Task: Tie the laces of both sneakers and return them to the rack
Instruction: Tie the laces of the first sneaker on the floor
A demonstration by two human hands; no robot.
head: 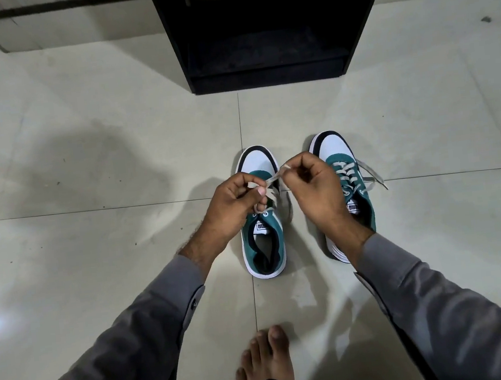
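Note:
Two teal-and-white sneakers stand side by side on the tiled floor, toes pointing away from me. Over the left sneaker [264,244] my left hand [229,204] pinches one white lace end and my right hand [314,188] pinches the other, the lace [274,178] stretched between them above the tongue. The right sneaker [346,175] is partly covered by my right hand and wrist; its lace [374,174] lies loose and untied, trailing to the right onto the floor.
A black open shoe rack [267,77] stands on the floor straight ahead, its low shelf dark inside. My bare foot [266,366] rests at the bottom centre. Pale glossy tiles surround the shoes; a wall base runs along the back.

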